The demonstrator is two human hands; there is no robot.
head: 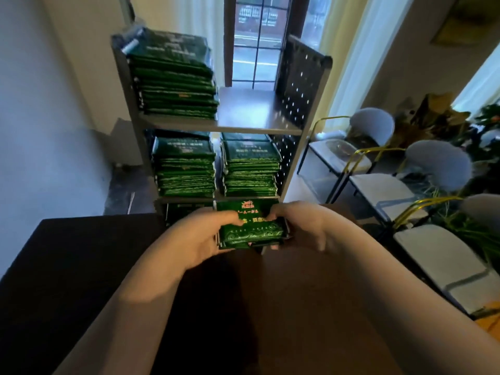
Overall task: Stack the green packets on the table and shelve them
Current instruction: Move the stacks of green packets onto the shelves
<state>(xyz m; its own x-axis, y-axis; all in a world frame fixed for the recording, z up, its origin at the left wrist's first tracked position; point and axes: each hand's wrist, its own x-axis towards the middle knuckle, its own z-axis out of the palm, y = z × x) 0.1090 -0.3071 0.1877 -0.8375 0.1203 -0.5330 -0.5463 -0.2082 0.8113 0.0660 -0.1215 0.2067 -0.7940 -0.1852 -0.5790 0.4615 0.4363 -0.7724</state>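
Your left hand [200, 234] and right hand [300, 226] both grip a small stack of green packets [251, 228], with fingers curled round its 9 and 3 o'clock edges. The stack is at your 12 o'clock, over the far edge of the dark table [81, 266] and just before the shelf unit [257, 109]; you cannot tell whether it rests on the table. A top pile [176, 77] fills the upper board's 9 o'clock side. Below, a left pile [184, 166] and a right pile [250, 166] stand side by side. White chairs [378, 190] sit at 2 o'clock.

Gold lettering on top of held packet stack [250, 228]: blurred, unreadable. Pale print on shelved packets [178, 85]: likewise illegible.
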